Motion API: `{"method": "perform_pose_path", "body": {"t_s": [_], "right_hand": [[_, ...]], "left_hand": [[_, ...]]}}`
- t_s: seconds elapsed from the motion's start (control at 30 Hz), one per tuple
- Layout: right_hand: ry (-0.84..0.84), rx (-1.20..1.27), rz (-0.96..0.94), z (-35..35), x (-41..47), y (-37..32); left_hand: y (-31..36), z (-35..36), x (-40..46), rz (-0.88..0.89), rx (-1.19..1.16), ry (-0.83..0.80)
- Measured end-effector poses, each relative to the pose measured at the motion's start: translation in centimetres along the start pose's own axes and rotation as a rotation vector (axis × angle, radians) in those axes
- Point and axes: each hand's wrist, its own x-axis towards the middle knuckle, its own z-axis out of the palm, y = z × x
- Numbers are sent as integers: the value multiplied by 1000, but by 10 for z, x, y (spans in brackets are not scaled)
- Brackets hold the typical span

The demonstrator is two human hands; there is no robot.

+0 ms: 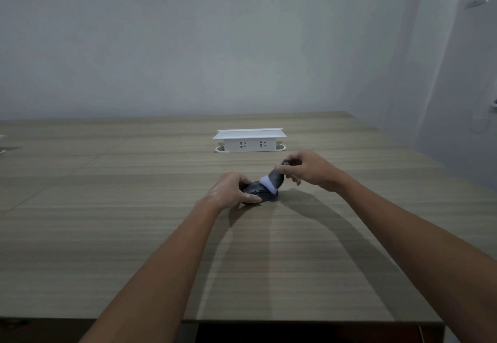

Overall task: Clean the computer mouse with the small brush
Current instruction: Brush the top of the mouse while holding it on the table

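Note:
A dark computer mouse (258,191) lies on the wooden table (134,221) a little past the middle. My left hand (230,189) grips it from the left side, thumb along its near edge. My right hand (309,169) pinches the short dark handle of a small brush (273,179). The brush has dark bristles with pale tips, and those tips rest on the top of the mouse. The brush tilts down to the left from my fingers.
A white pop-up socket box (250,140) with its lid raised stands on the table just behind the hands. The table's near edge (295,320) runs along the bottom. A grey wall rises behind, and a cable hangs at the far right.

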Motion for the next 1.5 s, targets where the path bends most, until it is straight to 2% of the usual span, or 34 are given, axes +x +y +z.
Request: {"method": "perform_pose_path", "body": {"t_s": [0.1,0.23,0.3,0.4,0.53,0.67,0.8,0.87,0.93,1.07,1.17,1.23,1.3,1.37,1.43,1.5], "right_hand": [[26,-193,14,-1,2,-2],[-17,-39,-7,-1,1,-8],[-43,-104,5,0,1,-8],[19,-234,37,-4,1,-9],[-21,-46,0,-3,-5,-8],[51,-271,21,-4,-4,-4],[4,-44,-5,-4,-5,-6],[-32,-148,13,-4,-2,-3],[7,-286,42,-5,0,-2],[-15,-77,7,-3,1,-8],[-34,-252,17,-1,7,-6],[32,-336,27,-1,10,-7],[47,-179,13,0,10,-12],[-13,-69,12,1,9,-17],[-38,-157,36,3,12,-14],[6,-310,67,3,15,-12]], "left_hand": [[1,1,-1,-12,-5,10],[3,1,-1,-23,4,14],[3,1,-2,-30,8,18],[4,2,-3,-45,5,27],[4,2,-2,-69,1,31],[7,4,-4,-84,-42,37],[8,5,-6,-95,-47,38],[8,5,-6,-99,-47,45],[9,6,-6,-106,-59,51],[7,7,-5,-108,-71,61],[5,7,-5,-108,-80,57],[3,8,-4,-101,-75,53],[1,7,-3,-86,-45,47],[0,6,-3,-66,-26,34],[-1,4,-3,-51,-7,23],[0,4,-4,-34,-4,5]]}}
